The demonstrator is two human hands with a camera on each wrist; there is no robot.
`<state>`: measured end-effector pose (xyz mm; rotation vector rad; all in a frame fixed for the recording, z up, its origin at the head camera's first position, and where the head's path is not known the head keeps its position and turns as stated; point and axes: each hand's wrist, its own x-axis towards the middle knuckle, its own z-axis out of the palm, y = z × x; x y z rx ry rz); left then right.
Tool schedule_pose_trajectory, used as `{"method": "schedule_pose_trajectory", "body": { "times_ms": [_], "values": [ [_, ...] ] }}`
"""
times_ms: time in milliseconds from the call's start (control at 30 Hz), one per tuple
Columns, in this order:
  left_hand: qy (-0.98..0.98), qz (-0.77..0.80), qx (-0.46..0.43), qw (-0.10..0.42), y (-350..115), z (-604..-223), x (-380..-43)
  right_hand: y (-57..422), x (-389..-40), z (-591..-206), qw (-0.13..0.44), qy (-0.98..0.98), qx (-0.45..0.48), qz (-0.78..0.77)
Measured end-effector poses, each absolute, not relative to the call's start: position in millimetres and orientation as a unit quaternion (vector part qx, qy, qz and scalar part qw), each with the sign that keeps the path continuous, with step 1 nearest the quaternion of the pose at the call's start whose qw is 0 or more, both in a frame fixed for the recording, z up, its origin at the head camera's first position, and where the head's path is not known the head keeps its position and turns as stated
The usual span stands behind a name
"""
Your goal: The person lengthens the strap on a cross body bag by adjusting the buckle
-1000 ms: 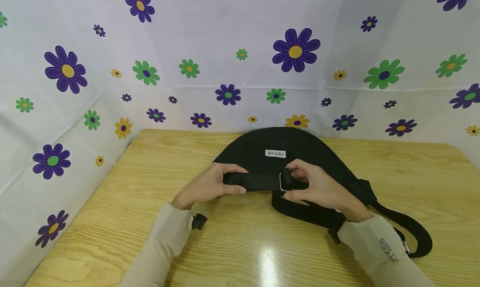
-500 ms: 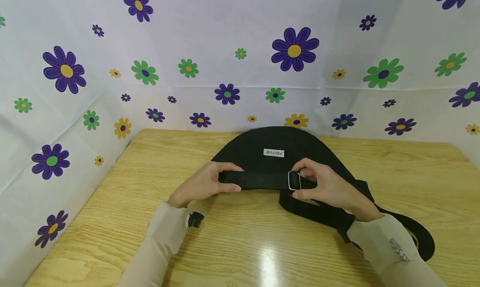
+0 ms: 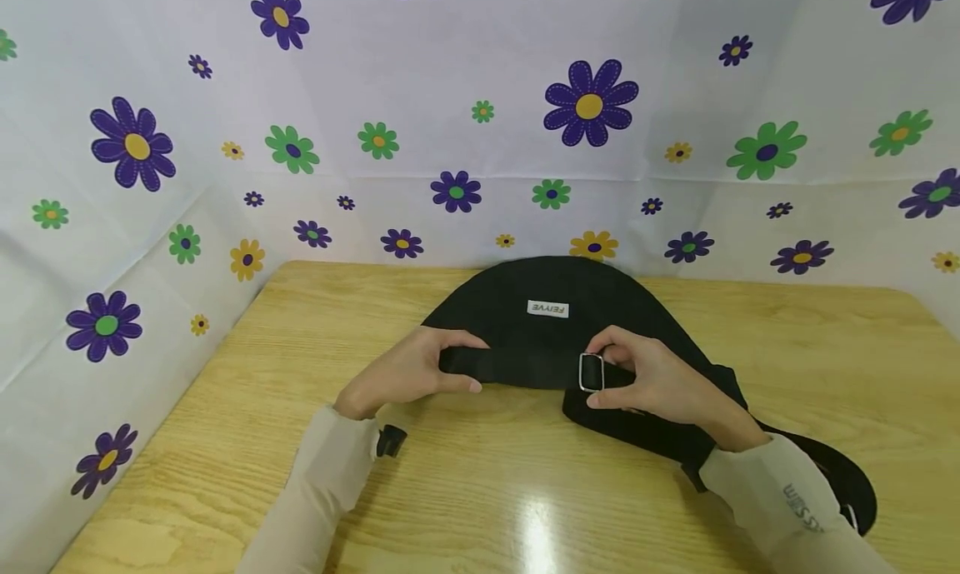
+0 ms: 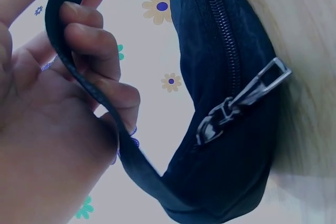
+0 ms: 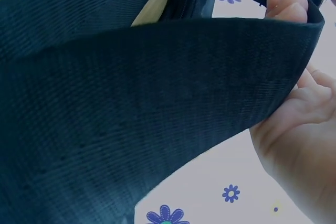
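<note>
A black sling bag (image 3: 510,299) with a white label (image 3: 547,309) lies at the back of the table. My left hand (image 3: 412,366) grips its black strap (image 3: 517,366) between thumb and fingers. In the left wrist view the strap (image 4: 107,106) runs across the curled fingers, beside the bag's zipper and silver zipper pull (image 4: 257,90). At the other end of this stretch, my right hand (image 3: 660,378) pinches the strap at a silver slider buckle (image 3: 581,374). A wide strap loop (image 5: 157,87) fills much of the right wrist view and hides part of those fingers.
Below the right hand, a loop of strap (image 3: 637,428) trails toward the right sleeve. Another strap length (image 3: 847,466) curves out on the right side of the wooden table (image 3: 480,491). A flower-print cloth (image 3: 495,74) rises behind the table's back edge.
My right hand has moved right with the slider buckle, widening the strap span between the hands. The buckle now faces up more squarely. My left hand has shifted slightly left.
</note>
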<state>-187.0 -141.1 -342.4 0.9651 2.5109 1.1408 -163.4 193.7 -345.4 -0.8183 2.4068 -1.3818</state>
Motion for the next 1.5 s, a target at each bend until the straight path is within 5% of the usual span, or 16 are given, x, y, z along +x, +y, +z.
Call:
{"method": "schedule_pose_trajectory", "body": {
  "times_ms": [300,867,1500],
  "values": [
    [0.865,0.331,0.349,0.142,-138,-346,-181,191,-159,-348,0.126,0.835,-0.306,-0.439],
    [0.899,0.223,0.359,0.118,-152,-348,-168,249,-160,-348,0.172,0.861,-0.34,-0.336],
    [0.896,0.214,0.39,0.014,-189,-356,-157,331,-138,-351,0.221,0.884,-0.295,-0.288]
  ]
}}
